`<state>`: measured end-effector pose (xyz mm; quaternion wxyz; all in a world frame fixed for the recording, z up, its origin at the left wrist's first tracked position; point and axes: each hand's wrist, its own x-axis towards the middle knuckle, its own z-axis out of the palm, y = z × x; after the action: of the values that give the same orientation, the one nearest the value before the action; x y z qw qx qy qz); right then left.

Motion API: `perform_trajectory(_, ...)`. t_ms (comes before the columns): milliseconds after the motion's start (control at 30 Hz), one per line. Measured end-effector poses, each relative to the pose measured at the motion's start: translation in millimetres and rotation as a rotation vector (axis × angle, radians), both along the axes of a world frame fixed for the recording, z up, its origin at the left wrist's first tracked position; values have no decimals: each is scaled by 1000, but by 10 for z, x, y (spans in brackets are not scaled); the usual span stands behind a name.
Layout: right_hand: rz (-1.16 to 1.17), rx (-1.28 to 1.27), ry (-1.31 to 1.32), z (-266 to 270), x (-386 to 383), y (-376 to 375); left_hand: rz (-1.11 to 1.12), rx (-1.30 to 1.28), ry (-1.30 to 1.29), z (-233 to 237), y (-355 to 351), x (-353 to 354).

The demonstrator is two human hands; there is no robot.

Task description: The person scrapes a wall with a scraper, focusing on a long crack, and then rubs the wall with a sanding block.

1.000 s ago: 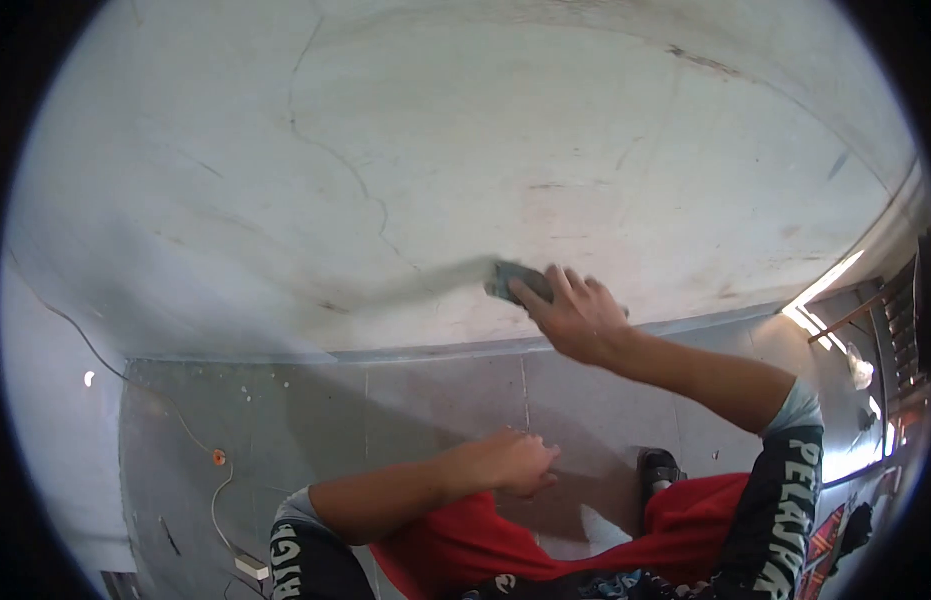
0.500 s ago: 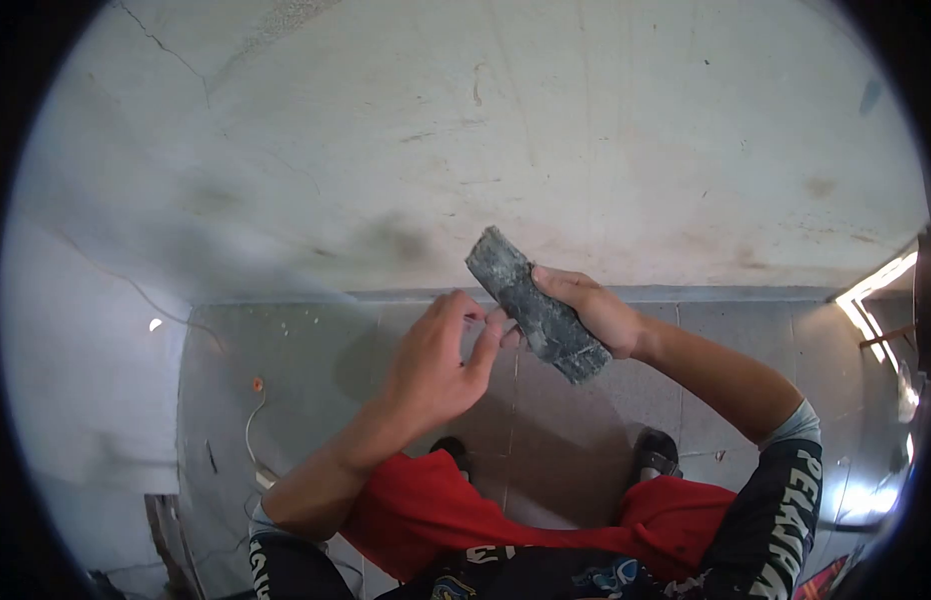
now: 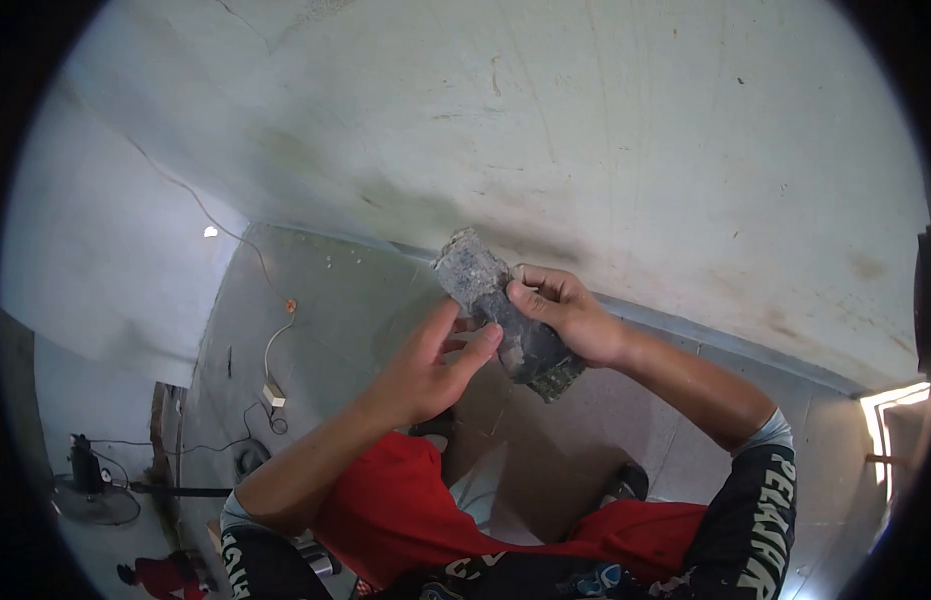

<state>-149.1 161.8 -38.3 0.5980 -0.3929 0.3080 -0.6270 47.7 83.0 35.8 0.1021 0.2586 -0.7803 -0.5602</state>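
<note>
A flat, oblong dark grey slab (image 3: 508, 318) is held slanting in front of the wall, its upper left end pale and crusty and its lower edge rough. I cannot make out its material. My right hand (image 3: 571, 318) grips its right edge, thumb on the near face and fingers partly behind. On the lower left side, my left hand (image 3: 436, 360) has its thumb on the slab's face, with the fingers running behind the edge and partly hidden.
A stained pale wall (image 3: 636, 150) rises ahead above the grey tiled floor (image 3: 326, 310). To the left, a cable runs down to a white extension socket (image 3: 274, 396). A black fan (image 3: 89, 470) and a red object (image 3: 171, 577) are at lower left.
The view has turned left and tilted, bringing the fan and socket into sight. My left hand has moved from beside the slab onto its lower left edge; my right hand keeps hold.
</note>
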Motion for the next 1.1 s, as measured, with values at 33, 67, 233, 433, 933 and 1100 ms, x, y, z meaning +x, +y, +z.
perform_trajectory(33,23,-33,-18,8,60,52,8,-12,14,-49,47,53)
perform_trajectory(67,30,-37,-20,-8,72,60,6,-49,-9,-90,46,45)
perform_trajectory(233,2,-34,-76,-168,79,65,-21,-59,18,-150,183,-149)
perform_trajectory(433,28,18,-230,-227,37,15,25,-427,-186,37,118,-379)
perform_trajectory(933,-66,-8,-385,-10,-86,-13,3,-719,436,137,150,-701)
perform_trajectory(1100,-91,165,-16,-497,-182,68,282,-1579,684,1013,-560,-970)
